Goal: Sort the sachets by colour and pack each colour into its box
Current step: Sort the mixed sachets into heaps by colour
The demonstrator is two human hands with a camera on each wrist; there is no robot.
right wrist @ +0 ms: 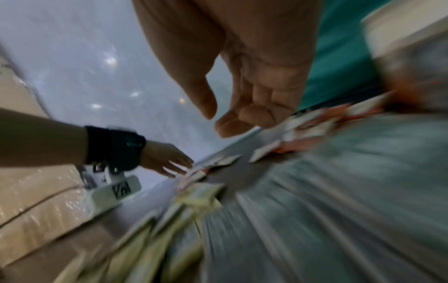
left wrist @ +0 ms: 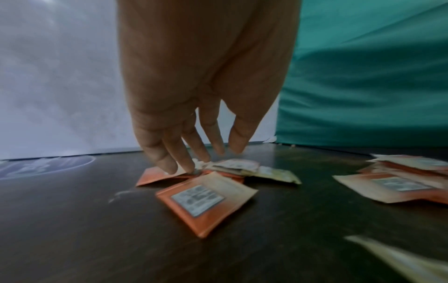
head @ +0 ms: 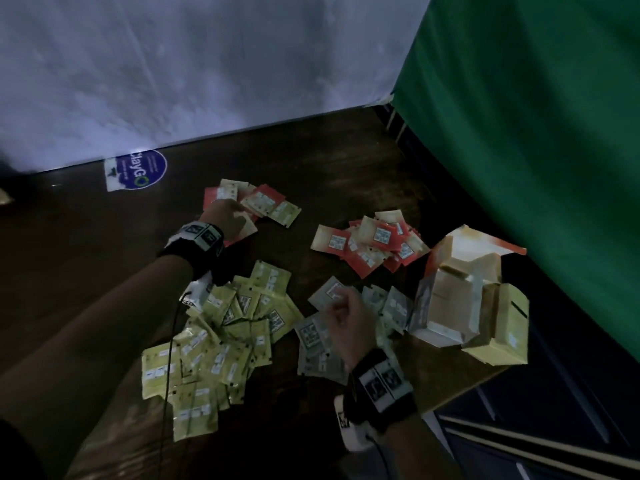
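On the dark table (head: 86,258), left grip (left wrist: 194,134) spread, touching red sachets (left wrist: 157,175); right grip (right wrist: 244,107) loosely curled, empty

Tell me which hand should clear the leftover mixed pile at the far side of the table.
Left. The left hand already rests its straight fingers on the mixed pile. The right hand hovers over the grey sachets, farther away.

Round blue sticker (head: 145,169) on table, partly readable "layGO", sachet labels illegible
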